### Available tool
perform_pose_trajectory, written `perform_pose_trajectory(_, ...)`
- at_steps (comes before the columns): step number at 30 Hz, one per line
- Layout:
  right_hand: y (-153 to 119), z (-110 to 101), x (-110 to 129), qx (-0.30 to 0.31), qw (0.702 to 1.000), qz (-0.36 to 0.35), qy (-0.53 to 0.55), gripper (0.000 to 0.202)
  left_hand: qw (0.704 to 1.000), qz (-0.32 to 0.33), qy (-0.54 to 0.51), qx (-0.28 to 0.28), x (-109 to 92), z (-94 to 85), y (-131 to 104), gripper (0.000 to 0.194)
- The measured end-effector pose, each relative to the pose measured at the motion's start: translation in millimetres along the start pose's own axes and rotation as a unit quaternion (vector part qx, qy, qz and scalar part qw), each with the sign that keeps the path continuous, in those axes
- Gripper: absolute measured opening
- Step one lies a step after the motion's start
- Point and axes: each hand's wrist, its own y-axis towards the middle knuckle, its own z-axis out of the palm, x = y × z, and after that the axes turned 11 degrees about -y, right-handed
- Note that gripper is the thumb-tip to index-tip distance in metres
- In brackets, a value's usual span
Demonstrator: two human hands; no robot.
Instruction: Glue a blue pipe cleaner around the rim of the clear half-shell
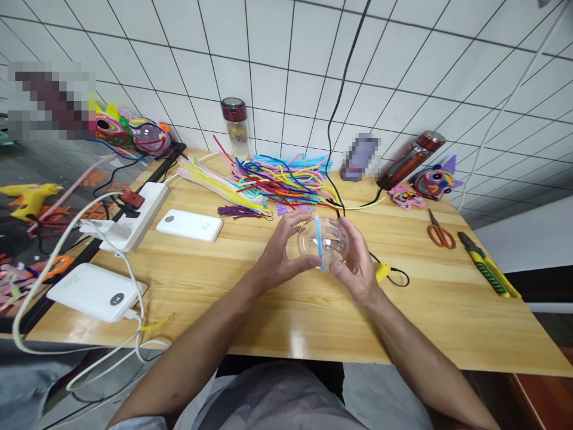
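Between my two hands is a clear plastic ball (336,242), held just above the wooden table. A light blue pipe cleaner (319,242) runs around its middle. My left hand (286,248) grips the ball from the left, its thumb pressed against the blue strip near the bottom. From the right, my right hand (358,263) curls around the other side, thumb low on the ball. Behind the ball lies a pile of many-coloured pipe cleaners (286,185). A yellow tool handle (382,272) with a black cord lies beside my right hand, partly hidden by it.
Scissors (441,235) and green-yellow pliers (487,269) lie at the right. On the left are white power banks (190,226), a power strip (138,218), loose cables and a yellow glue gun (31,197). A glass bottle (237,128) and decorated balls (434,179) stand along the wall.
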Motion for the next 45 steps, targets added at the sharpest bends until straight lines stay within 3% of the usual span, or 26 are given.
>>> perform_pose_trajectory(3, -4, 0, -2, -0.001, 0.999, -0.041, -0.027, 0.089, 0.998, 0.046, 0.027, 0.016, 1, 0.8, 0, 0.067)
perform_pose_trajectory(8, -6, -1, -6, -0.006, 0.997, -0.074, -0.007, 0.088, 0.987, 0.133, 0.08, 0.044, 7, 1.0, 2, 0.073)
perform_pose_trajectory(11, -7, -2, -7, -0.001, 0.997, -0.07, 0.011, 0.086, 0.983, 0.147, 0.09, 0.06, 8, -0.6, 3, 0.074)
perform_pose_trajectory(14, -7, -1, -8, 0.002, 0.999, -0.048, 0.014, 0.087, 0.986, 0.12, 0.086, 0.073, 4, -1.5, 3, 0.067)
perform_pose_trajectory(18, -5, -2, -11, 0.006, 1.0, -0.027, -0.014, 0.094, 0.997, 0.003, 0.028, 0.074, -5, -0.4, 2, 0.054)
perform_pose_trajectory(24, 9, -11, -5, 0.077, 0.992, -0.034, -0.091, 0.093, 0.988, -0.126, -0.079, 0.029, -4, 0.2, 6, 0.059)
perform_pose_trajectory(27, 17, -34, 1, 0.115, 0.98, -0.024, -0.163, 0.092, 0.987, -0.139, -0.084, 0.009, 1, -3.6, 9, 0.06)
perform_pose_trajectory(29, 17, -58, 0, 0.115, 0.969, -0.008, -0.218, 0.074, 0.989, -0.138, -0.058, -0.002, 6, -6.9, 9, 0.059)
perform_pose_trajectory(32, 2, -97, -12, 0.13, 0.942, 0.004, -0.309, 0.046, 0.991, -0.135, 0.003, -0.004, 17, -10.8, 9, 0.056)
perform_pose_trajectory(35, -23, -124, -32, 0.172, 0.903, -0.045, -0.391, 0.045, 0.991, -0.129, 0.044, 0.015, 27, -13.4, 8, 0.054)
perform_pose_trajectory(40, -53, -132, -54, 0.203, 0.869, -0.136, -0.43, 0.062, 0.989, -0.132, 0.062, 0.026, 30, -19.1, 8, 0.053)
perform_pose_trajectory(45, -55, -123, -61, 0.216, 0.847, -0.163, -0.458, 0.056, 0.983, -0.141, 0.108, 0.033, 18, -21.9, 11, 0.049)
